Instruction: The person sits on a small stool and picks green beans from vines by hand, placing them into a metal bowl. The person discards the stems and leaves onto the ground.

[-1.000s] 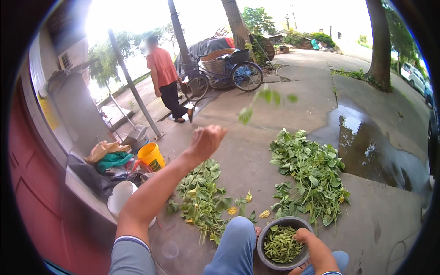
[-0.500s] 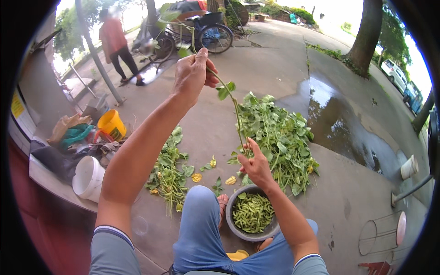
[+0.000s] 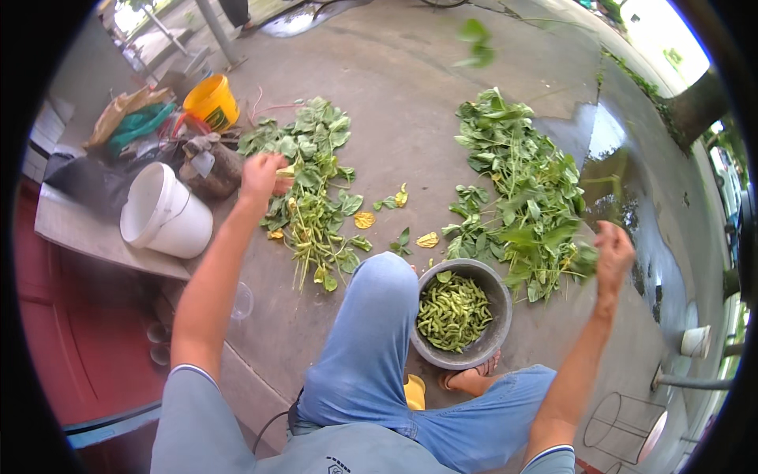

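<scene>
My left hand (image 3: 263, 180) is over the left heap of leafy bean stalks (image 3: 316, 142). Its fingers are bent and partly blurred beside a yellowish leaf; whether they grip anything is unclear. On the right, my right hand (image 3: 614, 257) is closed on a leafy bean stalk (image 3: 584, 262) at the lower right edge of the larger heap of stalks (image 3: 525, 182). Motion smears the leaves near it. A grey bowl (image 3: 503, 316) of green bean pods (image 3: 454, 312) stands between my legs. Above the far pavement hangs a blurred green leaf (image 3: 475, 43), and what holds it is not visible.
A white bucket (image 3: 178, 221) and a yellow bucket (image 3: 212, 103) stand at the left among bags and clutter. Yellow leaves (image 3: 364, 220) lie between the heaps. A puddle (image 3: 608, 166) borders the right heap. A wire stand (image 3: 620, 426) is at the lower right.
My hands, which stretched a bean stalk between them, have moved apart: left down to the left heap, right out to the right heap's edge. The view has tilted downward.
</scene>
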{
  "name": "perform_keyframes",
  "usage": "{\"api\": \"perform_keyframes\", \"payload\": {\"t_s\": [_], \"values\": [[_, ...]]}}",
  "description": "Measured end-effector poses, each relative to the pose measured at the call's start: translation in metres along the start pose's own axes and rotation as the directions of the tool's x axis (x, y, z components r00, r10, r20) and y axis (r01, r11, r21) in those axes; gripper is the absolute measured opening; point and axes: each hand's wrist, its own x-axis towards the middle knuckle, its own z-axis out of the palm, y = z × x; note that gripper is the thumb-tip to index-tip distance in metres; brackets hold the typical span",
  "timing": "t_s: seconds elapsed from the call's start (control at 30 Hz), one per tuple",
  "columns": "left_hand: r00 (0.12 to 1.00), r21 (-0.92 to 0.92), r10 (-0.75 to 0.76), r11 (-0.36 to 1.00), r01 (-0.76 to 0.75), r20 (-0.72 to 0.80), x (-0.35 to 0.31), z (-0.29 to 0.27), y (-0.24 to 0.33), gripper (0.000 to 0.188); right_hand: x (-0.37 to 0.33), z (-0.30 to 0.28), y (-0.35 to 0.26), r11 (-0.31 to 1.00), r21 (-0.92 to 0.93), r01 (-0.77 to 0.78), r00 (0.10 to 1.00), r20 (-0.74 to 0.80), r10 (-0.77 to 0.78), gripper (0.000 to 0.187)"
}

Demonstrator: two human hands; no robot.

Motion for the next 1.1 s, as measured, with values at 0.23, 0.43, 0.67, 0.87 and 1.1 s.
{"api": "perform_keyframes", "payload": {"t_s": [0.23, 0.43, 0.67, 0.87, 1.1], "values": [[0.88, 0.08, -0.441, 0.885, 0.459, -0.176, -0.068, -0.066, -0.24, 0.021, 0.104, -0.047, 0.097, 0.97, -0.233, -0.075, 0.997, -0.038, 0.068, 0.039], [0.992, 0.773, -0.095, 0.622, 0.124, -0.083, -0.107, -0.032, -0.323, 0.018, 0.108, 0.049, 0.065, 0.921, -0.254, -0.294, 0.905, 0.237, 0.354, 0.049], [0.947, 0.923, 0.293, 0.311, -0.224, 0.131, -0.076, 0.016, -0.313, 0.017, -0.013, 0.089, 0.043, 0.932, -0.293, -0.212, 0.548, 0.754, 0.362, 0.031], [0.929, 0.792, -0.265, 0.609, -0.045, 0.257, -0.083, 0.074, -0.333, 0.023, -0.096, 0.063, 0.051, 0.842, -0.416, -0.344, 0.402, 0.745, 0.533, 0.032], [0.675, 0.76, -0.735, 0.403, 0.51, -0.063, -0.109, 0.122, -0.384, 0.032, -0.116, 0.031, 0.025, 0.782, -0.494, -0.381, 0.39, 0.681, 0.62, 0.032]]}}
